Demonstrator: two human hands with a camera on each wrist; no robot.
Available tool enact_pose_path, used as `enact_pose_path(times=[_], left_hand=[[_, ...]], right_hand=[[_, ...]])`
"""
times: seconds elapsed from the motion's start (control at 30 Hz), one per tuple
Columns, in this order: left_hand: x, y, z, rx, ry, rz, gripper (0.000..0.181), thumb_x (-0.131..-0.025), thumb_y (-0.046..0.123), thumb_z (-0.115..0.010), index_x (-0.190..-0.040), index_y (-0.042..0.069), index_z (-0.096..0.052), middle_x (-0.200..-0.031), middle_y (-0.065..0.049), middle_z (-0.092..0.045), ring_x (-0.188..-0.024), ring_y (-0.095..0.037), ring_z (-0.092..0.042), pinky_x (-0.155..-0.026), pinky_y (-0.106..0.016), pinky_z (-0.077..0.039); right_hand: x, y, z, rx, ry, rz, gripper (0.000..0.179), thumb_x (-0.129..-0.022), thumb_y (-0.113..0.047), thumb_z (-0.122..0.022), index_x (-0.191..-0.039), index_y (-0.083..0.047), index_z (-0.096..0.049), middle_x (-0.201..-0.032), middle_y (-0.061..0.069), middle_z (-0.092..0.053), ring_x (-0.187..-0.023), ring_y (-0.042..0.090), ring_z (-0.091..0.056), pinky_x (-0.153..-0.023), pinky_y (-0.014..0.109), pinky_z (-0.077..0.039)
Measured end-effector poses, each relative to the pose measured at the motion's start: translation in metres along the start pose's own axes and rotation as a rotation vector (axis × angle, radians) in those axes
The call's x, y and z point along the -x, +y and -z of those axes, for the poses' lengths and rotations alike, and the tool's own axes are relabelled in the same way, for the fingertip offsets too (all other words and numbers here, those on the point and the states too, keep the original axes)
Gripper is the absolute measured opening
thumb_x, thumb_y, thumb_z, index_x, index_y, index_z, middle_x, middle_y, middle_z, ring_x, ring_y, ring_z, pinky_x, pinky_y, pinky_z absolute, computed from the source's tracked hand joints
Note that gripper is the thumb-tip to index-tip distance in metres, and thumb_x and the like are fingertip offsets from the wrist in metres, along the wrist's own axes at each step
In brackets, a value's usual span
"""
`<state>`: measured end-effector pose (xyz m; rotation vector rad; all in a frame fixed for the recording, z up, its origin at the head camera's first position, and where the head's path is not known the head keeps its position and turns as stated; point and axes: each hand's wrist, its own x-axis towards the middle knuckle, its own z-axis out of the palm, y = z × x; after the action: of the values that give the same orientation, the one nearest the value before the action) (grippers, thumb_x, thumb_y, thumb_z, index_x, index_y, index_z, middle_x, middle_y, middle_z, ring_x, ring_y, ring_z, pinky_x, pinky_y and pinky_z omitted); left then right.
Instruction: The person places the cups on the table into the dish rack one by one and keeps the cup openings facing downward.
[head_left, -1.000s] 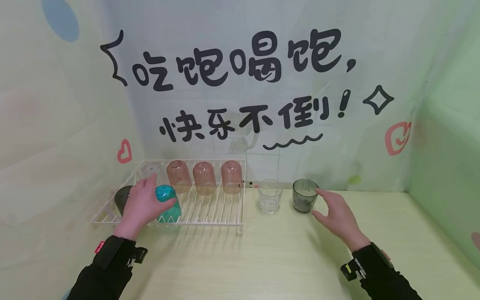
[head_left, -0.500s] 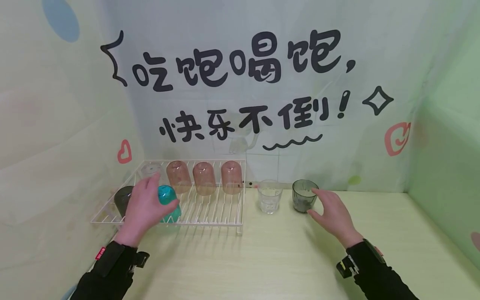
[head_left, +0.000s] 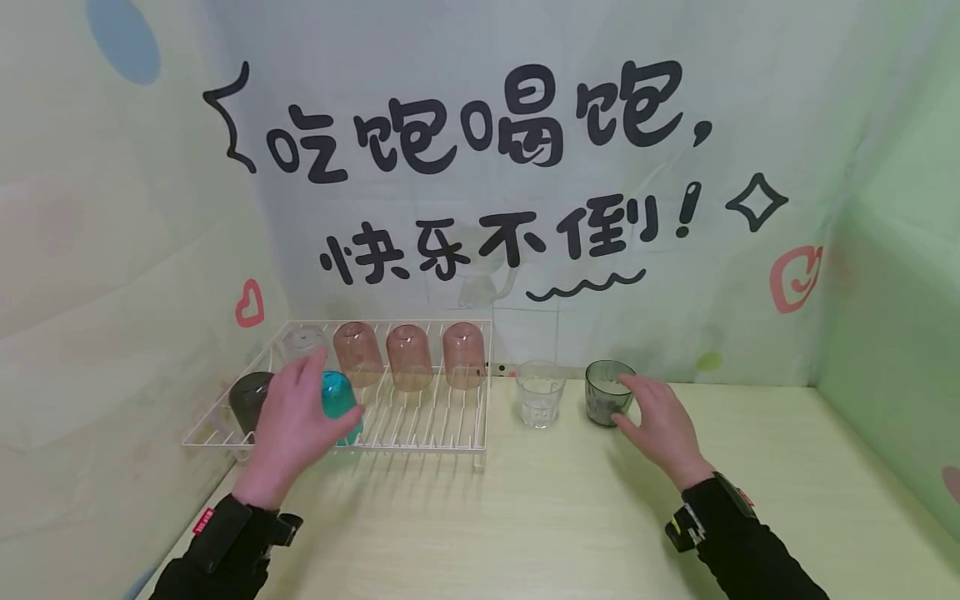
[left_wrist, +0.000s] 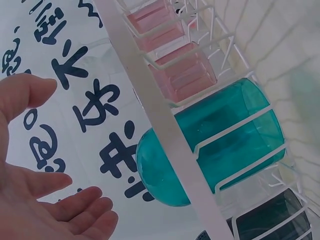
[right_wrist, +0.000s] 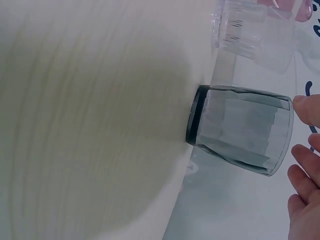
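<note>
In the head view my left hand (head_left: 288, 425) hovers in front of an upside-down teal cup (head_left: 339, 393) on the white wire dish rack (head_left: 420, 448), hiding part of it. The left wrist view shows this hand's fingers spread and apart from the teal cup (left_wrist: 225, 130). A dark cup (head_left: 247, 398) sits upside down just left of the hand. My right hand (head_left: 665, 423) is beside an upright grey-tinted glass (head_left: 604, 400), thumb and fingers parted near its rim. In the right wrist view they are around the open end of the glass (right_wrist: 242, 127); whether they touch is unclear.
Three pink cups (head_left: 409, 358) stand upside down along the rack's back, with a clear one (head_left: 303, 340) left of them. A clear glass (head_left: 539, 402) stands upright between rack and grey glass. A back wall with black lettering (head_left: 517, 150) and side walls enclose the table.
My left hand has drifted slightly right, covering more of the teal cup and showing more of the dark one. My right hand has shifted a little left around the grey glass. The cups stay put.
</note>
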<state>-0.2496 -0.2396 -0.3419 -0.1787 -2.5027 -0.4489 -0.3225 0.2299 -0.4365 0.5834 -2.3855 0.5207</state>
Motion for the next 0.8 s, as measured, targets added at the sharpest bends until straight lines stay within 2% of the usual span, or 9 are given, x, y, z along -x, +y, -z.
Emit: enact_pose_path(times=[0.47, 0.8], left_hand=[[0.010, 0.018, -0.007, 0.072, 0.005, -0.027, 0.086, -0.066, 0.042, -0.073, -0.134, 0.010, -0.032, -0.123, -0.019, -0.040, -0.103, -0.034, -0.038, -0.065, -0.047, -0.049], [0.015, 0.027, -0.016, 0.090, 0.030, -0.085, 0.089, -0.065, 0.042, -0.073, -0.135, 0.008, -0.032, -0.124, -0.020, -0.042, -0.113, -0.038, -0.038, -0.085, -0.055, -0.038]], right_hand=[[-0.006, -0.001, -0.011, 0.036, -0.045, 0.024, 0.061, -0.072, -0.022, -0.072, -0.124, -0.003, -0.047, -0.119, 0.015, -0.051, -0.112, 0.032, -0.044, -0.094, 0.044, -0.035], [-0.010, -0.006, -0.014, 0.063, -0.074, 0.048, 0.062, -0.071, -0.020, -0.072, -0.124, -0.003, -0.046, -0.119, 0.016, -0.051, -0.112, 0.033, -0.044, -0.097, 0.042, -0.032]])
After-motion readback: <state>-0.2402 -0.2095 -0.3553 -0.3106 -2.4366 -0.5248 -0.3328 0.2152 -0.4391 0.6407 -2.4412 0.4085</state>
